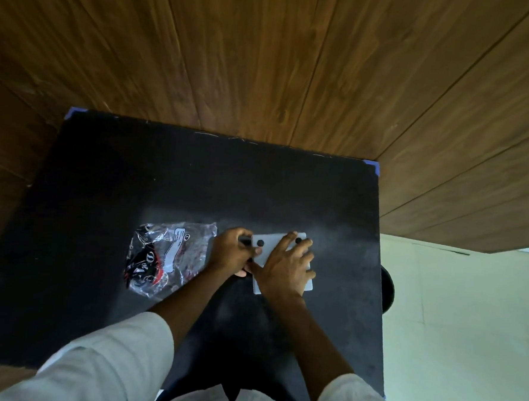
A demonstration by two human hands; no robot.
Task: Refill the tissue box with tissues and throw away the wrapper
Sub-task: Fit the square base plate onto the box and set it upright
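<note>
A white tissue box [270, 242] lies on the black table [196, 180], its visible face flat and white with two dark round pads. My right hand [285, 266] presses flat on that face, fingers spread. My left hand [232, 251] grips the box's left edge, fingers curled around it. To the left lies a crumpled clear plastic wrapper [168, 256] with black and red print, empty and apart from both hands. No tissues show; the box's inside is hidden.
Wood-panelled walls [265, 61] close off the table's far side and left side. Blue tape marks the far corners [373, 165]. A dark round object [386, 288] stands on the pale floor by the table's right edge.
</note>
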